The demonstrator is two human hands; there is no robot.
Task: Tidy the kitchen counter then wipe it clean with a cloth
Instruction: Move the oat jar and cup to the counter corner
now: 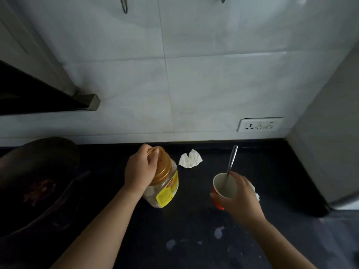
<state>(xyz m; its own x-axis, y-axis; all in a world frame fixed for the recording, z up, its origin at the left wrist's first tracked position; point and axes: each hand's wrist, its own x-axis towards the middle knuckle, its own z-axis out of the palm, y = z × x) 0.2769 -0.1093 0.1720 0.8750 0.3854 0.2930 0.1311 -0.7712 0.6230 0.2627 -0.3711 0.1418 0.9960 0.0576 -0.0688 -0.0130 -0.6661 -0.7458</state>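
A clear plastic jar (165, 189) with a gold lid and yellow label stands on the black counter (194, 230). My left hand (138, 169) grips its lid from above. My right hand (240, 197) holds a red cup (223, 188) with a white inside by its rim and side. A metal spoon (232, 160) stands in the cup, handle leaning toward the wall. A crumpled white tissue (190, 159) lies by the wall behind the jar. Another white scrap (255, 193) shows just behind my right hand.
A dark pan (38, 171) with food scraps sits on the left. Whitish spill marks (219, 232) dot the counter in front. A grey appliance side (326, 152) bounds the right. A wall socket (260, 124) sits above the counter.
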